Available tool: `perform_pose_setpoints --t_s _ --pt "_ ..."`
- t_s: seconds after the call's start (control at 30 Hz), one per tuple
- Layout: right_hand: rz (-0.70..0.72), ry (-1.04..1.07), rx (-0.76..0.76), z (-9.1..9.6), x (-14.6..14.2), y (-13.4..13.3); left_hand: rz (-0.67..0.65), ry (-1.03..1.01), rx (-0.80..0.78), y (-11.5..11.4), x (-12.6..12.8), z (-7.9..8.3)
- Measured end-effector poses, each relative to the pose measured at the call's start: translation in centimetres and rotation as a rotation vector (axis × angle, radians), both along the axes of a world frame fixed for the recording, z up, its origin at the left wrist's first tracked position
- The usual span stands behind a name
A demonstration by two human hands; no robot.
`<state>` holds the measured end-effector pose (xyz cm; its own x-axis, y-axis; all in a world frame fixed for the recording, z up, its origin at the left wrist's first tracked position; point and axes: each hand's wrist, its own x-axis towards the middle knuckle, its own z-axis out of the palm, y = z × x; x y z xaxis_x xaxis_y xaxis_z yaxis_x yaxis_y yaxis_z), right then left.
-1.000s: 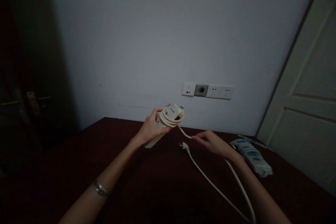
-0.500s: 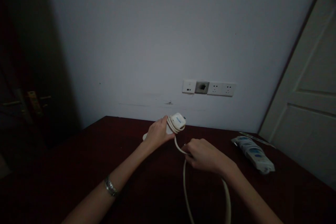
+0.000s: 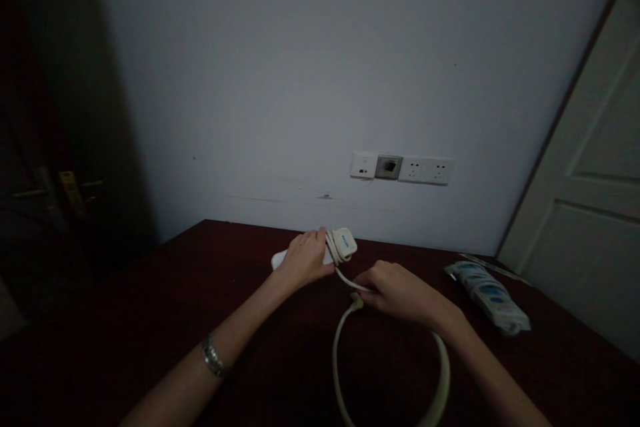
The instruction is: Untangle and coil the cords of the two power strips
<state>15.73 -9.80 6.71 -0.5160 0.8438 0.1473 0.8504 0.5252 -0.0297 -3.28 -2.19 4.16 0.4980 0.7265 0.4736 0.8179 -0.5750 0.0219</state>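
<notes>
My left hand (image 3: 305, 257) is closed around a white power strip (image 3: 346, 241), held tilted above the dark red table. Several turns of its cord (image 3: 338, 250) are wound around the far end, beside a small blue label. My right hand (image 3: 390, 287) pinches the white cord a short way to the right. Just below those fingers shows a pale plug-like end (image 3: 357, 302). From there a loop of cord (image 3: 336, 353) hangs toward me and passes under my right forearm.
On the right of the table (image 3: 240, 320) lies another power strip in clear plastic wrapping (image 3: 493, 297), with a thin flat strip (image 3: 495, 268) behind it. Wall sockets (image 3: 425, 171) are set above the table's back edge. White door panels (image 3: 590, 180) stand at right.
The power strip's wound end has dipped slightly and shifted right. My right hand has moved a little to the right, and the cord loop has widened, with its plug-like end now showing.
</notes>
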Motion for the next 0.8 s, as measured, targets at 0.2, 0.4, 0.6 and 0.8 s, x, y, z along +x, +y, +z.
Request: perform_pose_setpoints --t_s 0.2,0.4,0.6,0.8 --pt "0.092 0.134 -0.091 -0.2 0.0 0.4 -0.058 0.113 -0.015 0.2 -0.1 -0.8" --pt "0.121 0.245 -0.192 -0.4 0.5 0.9 -0.123 0.130 -0.087 0.7 -0.6 -0.9" --pt "0.082 0.300 -0.220 -0.2 1.2 1.2 -0.137 0.061 -0.148 0.7 -0.3 -1.2" --pt "0.109 0.293 -0.134 -0.7 0.0 0.7 -0.009 0.006 -0.107 -0.1 1.4 -2.1"
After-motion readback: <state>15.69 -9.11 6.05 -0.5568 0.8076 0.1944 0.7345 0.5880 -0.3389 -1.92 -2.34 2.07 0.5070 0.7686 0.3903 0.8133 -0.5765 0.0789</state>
